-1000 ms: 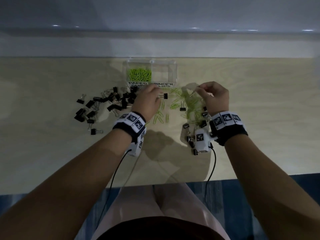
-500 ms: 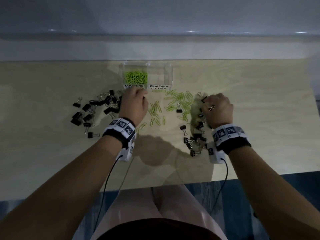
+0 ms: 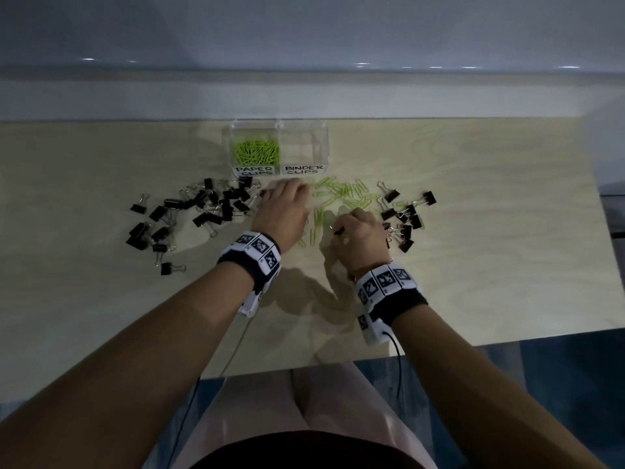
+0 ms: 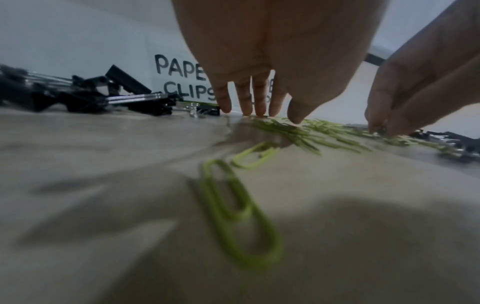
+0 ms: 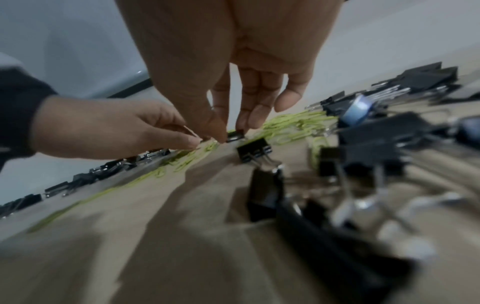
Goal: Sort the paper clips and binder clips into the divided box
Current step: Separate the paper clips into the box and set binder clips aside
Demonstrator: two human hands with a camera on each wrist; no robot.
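The divided box (image 3: pixel 275 147) stands at the middle of the table's (image 3: pixel 507 265) far edge. Its left cell, labelled for paper clips, holds a green heap; the right cell, labelled for binder clips, looks bare. So the step in hand, as I judge it, is gathering the loose paper clips (image 3: pixel 341 198), which are scattered just in front of the box, with binder clips (image 3: pixel 203 208) piled toward the left edge and a smaller group (image 3: pixel 404 218) to the right.

The left hand (image 3: pixel 284 211) lies low over the scatter, fingers (image 4: pixel 255 102) stretched down with their tips on the table among the clips, holding nothing that shows. The right hand (image 3: pixel 358 238) works beside it: thumb and fingers (image 5: pixel 249 117) are drawn narrow round a small black binder clip (image 5: pixel 235 134) at the scatter's near side. Whether it is lifted clear I cannot tell.

Next, that black clip belongs in the right cell, a short carry to the far edge and a release above the wall. The flat green ones call for a nail-edge pinch or a sweep into a bunch first.
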